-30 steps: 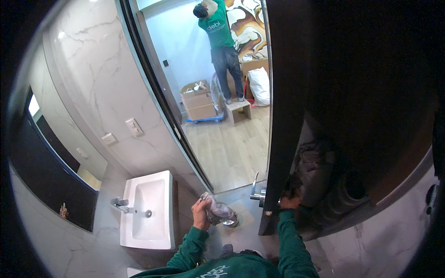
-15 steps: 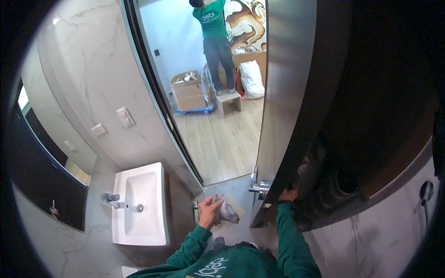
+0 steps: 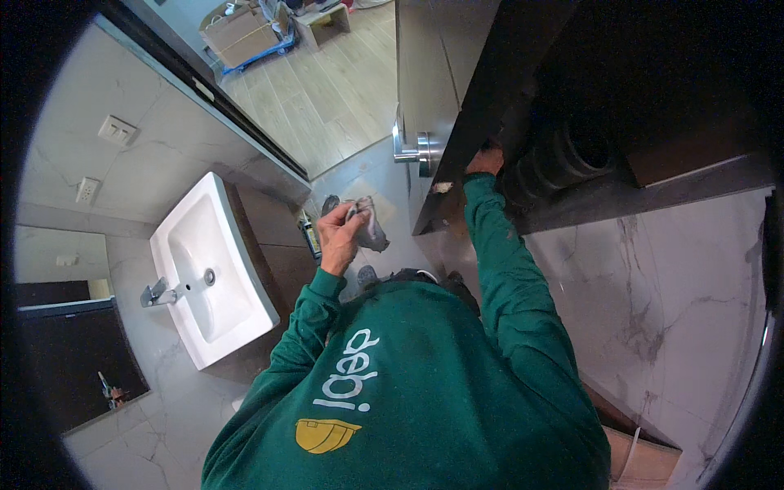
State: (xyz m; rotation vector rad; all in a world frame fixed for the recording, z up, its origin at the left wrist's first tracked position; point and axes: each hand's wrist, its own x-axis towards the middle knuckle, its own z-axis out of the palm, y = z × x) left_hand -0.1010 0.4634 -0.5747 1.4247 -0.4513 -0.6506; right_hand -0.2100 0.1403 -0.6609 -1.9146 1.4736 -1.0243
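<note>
The left hand (image 3: pixel 339 237) is near the middle of the frame, a bit to the left. Its thumb and fingers pinch a gray rag (image 3: pixel 372 229), which hangs down over the floor (image 3: pixel 394 245). The right hand (image 3: pixel 486 159) is right of the middle, high up, by the dark edge of the door (image 3: pixel 425 65). I cannot tell if it holds something or just touches the door.

The door could swing, maybe if an arm bumps it, and squash the right hand's fingers. The rag could slip and drop, because only a small bit of it is pinched. A foot could knock over the bottle (image 3: pixel 309 235) that is left of the rag, near the sink (image 3: pixel 245 269).

The right hand's fingertips are lost in the dark. The fat round tube (image 3: pixel 551 167) beside them is very dim, and its inside looks black. A small dark thing (image 3: pixel 329 204) just above the left hand is hard to make out. The box (image 3: pixel 241 37) at the upper left is cut off by the top.
</note>
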